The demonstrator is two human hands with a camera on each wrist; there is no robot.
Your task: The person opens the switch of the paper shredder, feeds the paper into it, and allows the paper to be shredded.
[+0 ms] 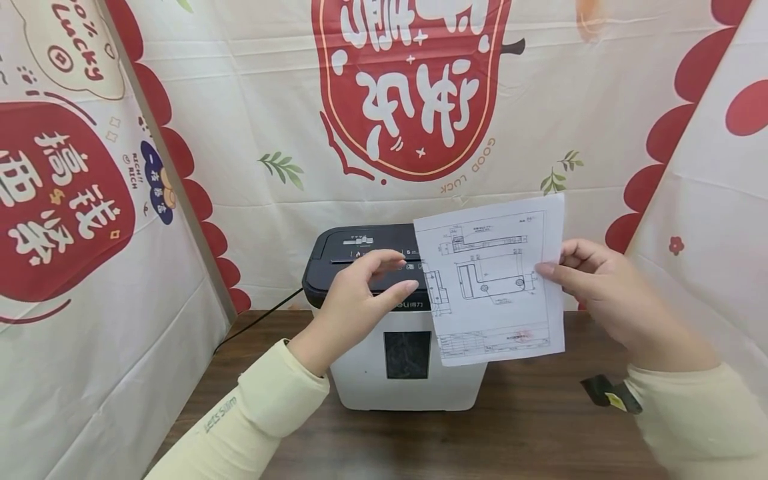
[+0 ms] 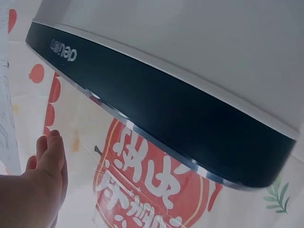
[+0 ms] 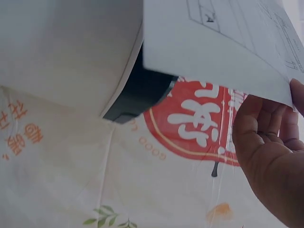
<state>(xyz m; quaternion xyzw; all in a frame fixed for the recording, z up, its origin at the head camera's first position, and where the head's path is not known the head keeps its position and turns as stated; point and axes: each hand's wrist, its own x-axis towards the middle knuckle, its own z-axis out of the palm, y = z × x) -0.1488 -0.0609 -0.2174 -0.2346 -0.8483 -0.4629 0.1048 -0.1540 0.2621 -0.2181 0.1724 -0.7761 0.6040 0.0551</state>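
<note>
A sheet of paper printed with a technical drawing is held upright in front of the shredder's right side. My right hand pinches its right edge between thumb and fingers, and the right wrist view shows the same grip on the paper. Left of the sheet, my left hand hovers before the shredder's top with thumb and fingers apart, holding nothing. The paper shredder has a white body, a dark window and a black lid; the paper covers its right part.
The shredder stands on a brown wooden table. A black cord runs from it to the left. Printed cloth hangs behind and on both sides. A dark strap piece sits by the right sleeve.
</note>
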